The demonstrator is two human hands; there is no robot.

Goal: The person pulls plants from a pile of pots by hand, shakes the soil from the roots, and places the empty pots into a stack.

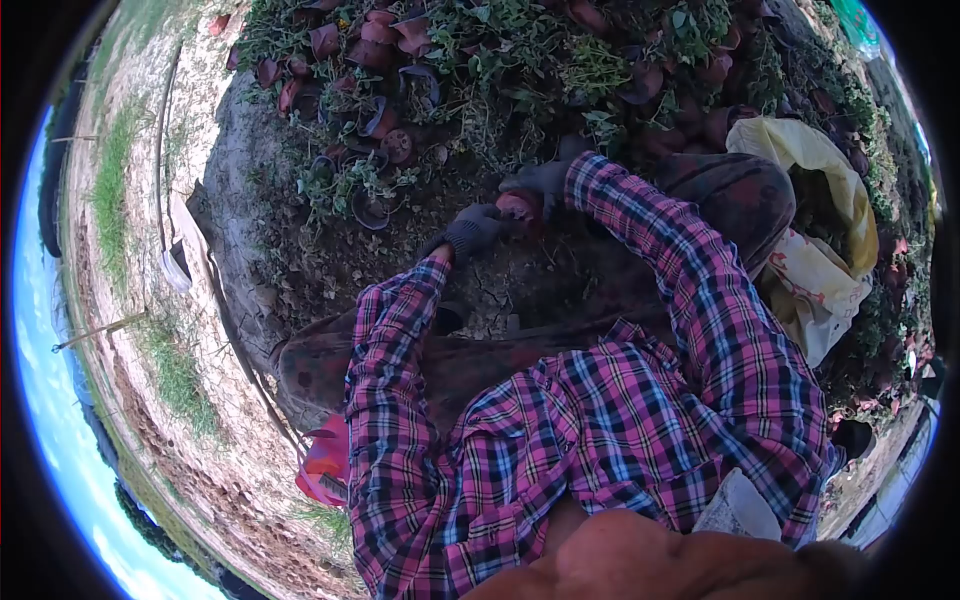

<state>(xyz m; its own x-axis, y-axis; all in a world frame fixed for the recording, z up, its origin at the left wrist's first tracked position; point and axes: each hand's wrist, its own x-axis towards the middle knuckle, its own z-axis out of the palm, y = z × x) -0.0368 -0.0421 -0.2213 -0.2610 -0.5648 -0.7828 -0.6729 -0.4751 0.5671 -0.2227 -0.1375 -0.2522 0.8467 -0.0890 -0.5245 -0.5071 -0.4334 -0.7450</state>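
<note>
My left hand (pixel 474 229), in a dark grey knitted glove, has its fingers closed at the near left edge of a small reddish plastic pot (pixel 518 207). My right hand (pixel 540 179), gloved the same way, is closed round the pot's far right side. The pot is held low over dark soil, between my bent legs. What is inside it cannot be made out. Just beyond my hands, green leafy seedlings (pixel 480 100) stand and lean among more reddish pots (pixel 397 146), some tipped over.
A yellow and white sack (pixel 812 290) lies crumpled beside my right knee (pixel 740 195). Grey ground sheeting (pixel 245 160) borders the plants on the left, with pale bare soil (pixel 195 330) past it. A red and pink object (pixel 325 460) sits by my left elbow.
</note>
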